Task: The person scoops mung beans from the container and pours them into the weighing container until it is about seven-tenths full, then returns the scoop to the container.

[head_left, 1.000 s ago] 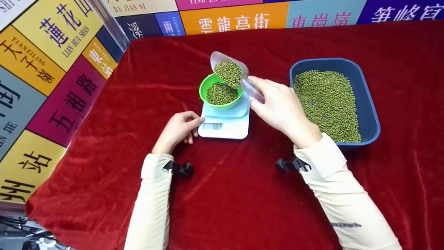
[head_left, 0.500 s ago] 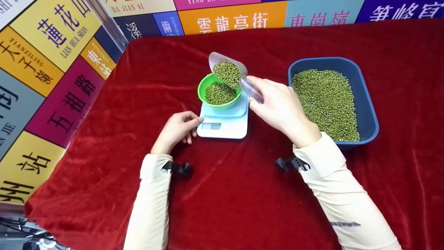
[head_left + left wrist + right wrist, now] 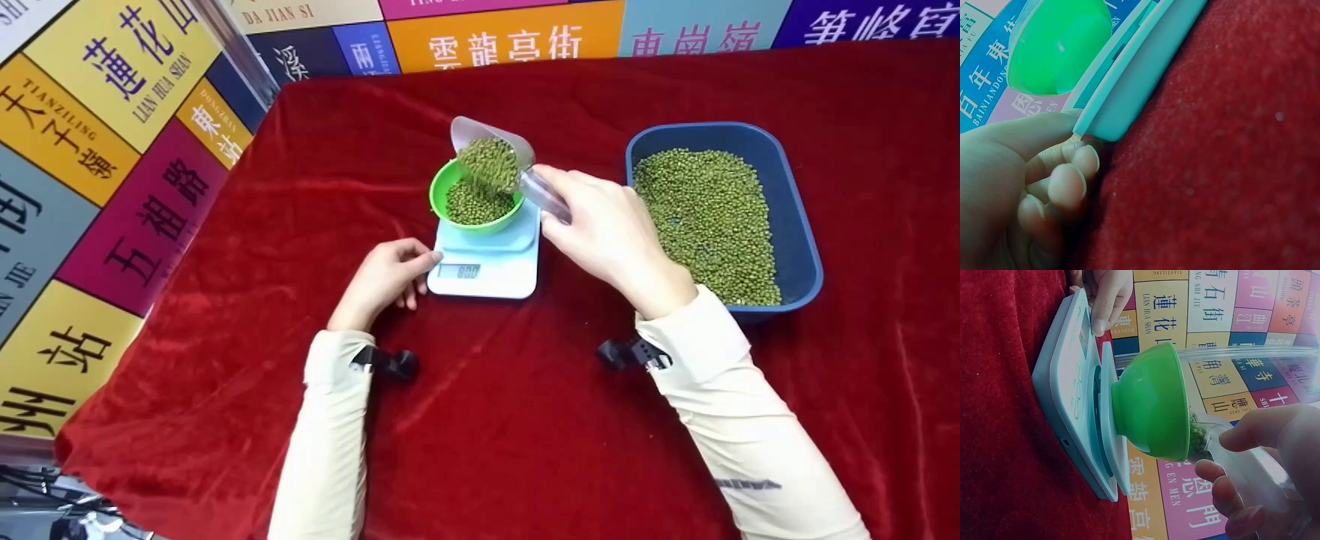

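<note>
My right hand (image 3: 611, 225) grips the handle of a clear plastic scoop (image 3: 546, 193), which is tilted over a green bowl (image 3: 440, 196). Mung beans (image 3: 487, 159) fill the scoop, and a blurred stream of them drops from its lip onto the beans in the bowl. Underneath, a kitchen scale (image 3: 517, 279) carries the bowl, its display reading about 80.0. My left hand (image 3: 386, 277) pinches the scale's near left corner. In the left wrist view the thumb (image 3: 1053, 126) lies on that corner, the other fingers curled below and beside it.
A blue tub (image 3: 802, 262) with many more mung beans stands on the right, beside my right forearm. Red velvet cloth (image 3: 495, 420) covers the table. Panels with printed place names (image 3: 510, 41) stand behind and to the left. Cables (image 3: 52, 495) lie at the lower left.
The scale reading rose from about 78.7 to 80.0, then held. The scoop tips slightly lower, and beans now stream from it into the bowl. The left hand has stayed put.
</note>
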Tool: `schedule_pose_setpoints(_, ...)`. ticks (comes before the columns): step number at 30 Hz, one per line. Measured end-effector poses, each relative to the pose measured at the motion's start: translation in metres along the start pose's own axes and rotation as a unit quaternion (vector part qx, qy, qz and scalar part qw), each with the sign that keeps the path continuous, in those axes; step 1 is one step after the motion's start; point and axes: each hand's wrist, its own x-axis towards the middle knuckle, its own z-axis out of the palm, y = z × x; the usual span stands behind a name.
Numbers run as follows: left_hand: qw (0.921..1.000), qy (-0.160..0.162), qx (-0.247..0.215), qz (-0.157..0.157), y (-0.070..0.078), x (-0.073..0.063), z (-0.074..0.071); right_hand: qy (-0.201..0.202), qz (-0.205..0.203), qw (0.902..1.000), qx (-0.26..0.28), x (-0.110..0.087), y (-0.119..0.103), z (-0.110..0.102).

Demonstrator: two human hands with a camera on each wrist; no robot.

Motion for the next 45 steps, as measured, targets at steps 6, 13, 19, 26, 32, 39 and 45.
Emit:
schedule_pose_setpoints(6,1.0,0.005,0.0,0.001,-0.0014,0.0003,0.0002,0.001,-0.004,1.0,-0.005,0.0,-0.0007,0.0004)
schedule_pose_setpoints(13,1.0,0.002,0.0,-0.002,-0.0009,0.0004,0.0002,0.0,-0.003,1.0,-0.004,0.0002,-0.0005,-0.0004)
schedule_pose_setpoints(19,1.0,0.003,0.005,0.001,0.0003,0.0002,0.0006,0.002,-0.004,1.0,-0.003,0.0,0.001,-0.002)
schedule_pose_setpoints(26,1.0,0.004,0.006,-0.001,0.0005,0.0,0.0006,0.009,-0.01,0.9999,-0.007,-0.0004,0.0021,-0.0015)
schedule_pose_setpoints(32,1.0,0.0,0.001,-0.004,0.0017,-0.0006,0.0004,0.02,-0.021,0.9995,-0.008,-0.0007,0.0036,0.0008)
schedule_pose_setpoints(39,1.0,0.0,0.004,-0.002,0.0008,-0.0002,0.0,0.026,-0.026,0.9993,-0.011,-0.0011,0.004,-0.0002)
schedule_pose_setpoints(45,1.0,-0.001,0.005,0.003,0.0,0.0005,0.0004,0.027,-0.026,0.9993,-0.009,-0.0011,0.0034,-0.0011)
